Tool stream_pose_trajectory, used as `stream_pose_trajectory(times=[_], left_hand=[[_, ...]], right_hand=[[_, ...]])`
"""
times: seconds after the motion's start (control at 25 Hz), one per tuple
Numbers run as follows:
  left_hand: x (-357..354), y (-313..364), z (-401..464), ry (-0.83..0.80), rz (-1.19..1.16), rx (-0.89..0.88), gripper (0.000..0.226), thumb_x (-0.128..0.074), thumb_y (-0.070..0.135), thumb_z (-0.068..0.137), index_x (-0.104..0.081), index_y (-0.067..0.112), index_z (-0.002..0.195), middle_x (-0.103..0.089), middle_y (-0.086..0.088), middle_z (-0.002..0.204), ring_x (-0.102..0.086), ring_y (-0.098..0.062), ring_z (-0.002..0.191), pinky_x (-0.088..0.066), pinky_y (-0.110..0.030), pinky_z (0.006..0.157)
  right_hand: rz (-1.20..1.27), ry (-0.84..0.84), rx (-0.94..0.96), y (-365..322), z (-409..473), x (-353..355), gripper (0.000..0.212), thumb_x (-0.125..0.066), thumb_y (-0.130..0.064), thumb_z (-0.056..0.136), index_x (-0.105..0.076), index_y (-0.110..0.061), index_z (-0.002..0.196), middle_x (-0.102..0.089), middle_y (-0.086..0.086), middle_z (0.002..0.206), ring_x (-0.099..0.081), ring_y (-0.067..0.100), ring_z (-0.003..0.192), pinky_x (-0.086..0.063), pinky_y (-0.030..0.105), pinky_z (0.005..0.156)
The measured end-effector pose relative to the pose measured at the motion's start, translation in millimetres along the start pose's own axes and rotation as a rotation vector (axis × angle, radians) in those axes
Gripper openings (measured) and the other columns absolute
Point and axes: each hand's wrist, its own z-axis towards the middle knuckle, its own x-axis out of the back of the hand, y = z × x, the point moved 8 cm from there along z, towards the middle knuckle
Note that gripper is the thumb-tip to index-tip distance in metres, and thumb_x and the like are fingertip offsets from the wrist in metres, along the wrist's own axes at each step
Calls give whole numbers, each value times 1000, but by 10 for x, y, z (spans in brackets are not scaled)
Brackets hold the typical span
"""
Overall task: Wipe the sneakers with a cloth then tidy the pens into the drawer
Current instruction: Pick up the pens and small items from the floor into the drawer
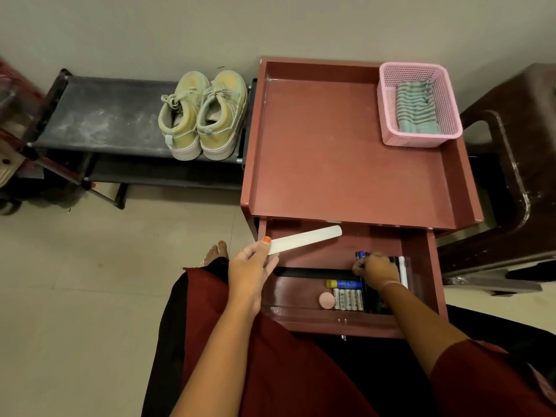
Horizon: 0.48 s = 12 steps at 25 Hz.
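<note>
Below, in the open drawer (421, 266) of the reddish-brown table (346, 152), right hand (377, 270) curled over a cluster of pens (401, 272), fingers bent around a blue-capped one (361, 254) (exact grip partly hidden by the knuckles). Left hand (251, 270) just outside the drawer's left wall, thumb and fingers pinching one end of a flat white strip (304, 239), possibly a ruler or a lid, angled up and to the right over the drawer's back corner. Also in the drawer: a long black bar (313, 272), a yellow-and-blue glue stick (344, 284), a row of white batteries (349, 300) and a round pink disc (327, 300) near the front. On the table top, far right corner, a pink mesh basket (388, 115) with a striped green cloth (416, 109) folded inside. To the left, a pair of pale green sneakers (203, 115) side by side on a dark, dusty shoe rack (105, 115) against the wall, heels toward the camera. Dark brown plastic stool (517, 164) to the right of the table.
</note>
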Motion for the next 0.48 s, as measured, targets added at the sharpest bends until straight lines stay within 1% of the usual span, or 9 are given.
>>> stream_pose_trajectory(times=[0.04, 0.12, 0.2, 0.32, 0.4, 0.44, 0.48], left_hand=[[-10, -2, 2, 1, 6, 2, 22, -63, 17, 93, -68, 1, 107, -69, -13, 114, -68, -16, 101, -57, -21, 81], [-11, -8, 10, 10, 18, 5, 21, -63, 18, 93, -68, 2, 106, -69, -13, 114, -69, -17, 101, -57, -21, 81], [-3, -9, 23, 22, 24, 9, 21, -63, 18, 93, -68, 3, 106, -69, -13, 113, -69, -17, 101, -58, -20, 79], [16, -5, 43, 39, 45, 2, 29, -63, 23, 93, -67, 2, 113, -70, -11, 110, -70, -16, 97, -58, -20, 78], [31, -11, 56, 47, 60, -4, 33, -63, 26, 93, -66, 2, 116, -71, -10, 109, -70, -14, 95, -58, -20, 78], [35, -16, 60, 50, 66, -7, 34, -62, 26, 93, -66, 2, 116, -71, -10, 108, -70, -14, 95, -58, -20, 77], [32, -16, 56, 51, 73, -11, 33, -62, 27, 93, -66, 3, 115, -71, -10, 108, -70, -13, 94, -58, -20, 77]], right_hand=[[-80, 21, 15, -45, 22, 4, 23, -49, -28, 92, -69, -22, 82, -59, 6, 101, -60, 25, 96, -46, 32, 82], [-233, 50, 35, -121, 65, -27, 27, -45, -27, 94, -69, -19, 101, -59, 8, 110, -58, 26, 101, -43, 32, 86], [-357, 76, 72, -186, 56, -41, 27, -44, -23, 94, -68, -18, 107, -58, 8, 115, -57, 26, 104, -42, 33, 90], [-397, 98, 134, -213, 59, -21, 26, -47, -22, 94, -68, -18, 107, -59, 7, 115, -60, 26, 102, -45, 32, 88], [-314, 72, 156, -187, 68, 4, 20, -53, -23, 92, -69, -21, 102, -63, 5, 112, -62, 25, 99, -49, 32, 86], [-166, 51, 134, -154, 72, 58, 16, -56, -21, 91, -70, -19, 98, -65, 5, 108, -63, 25, 97, -50, 31, 84], [74, 11, 95, -124, 64, 126, 14, -57, -19, 91, -71, -16, 92, -67, 6, 100, -64, 26, 93, -50, 29, 79]])
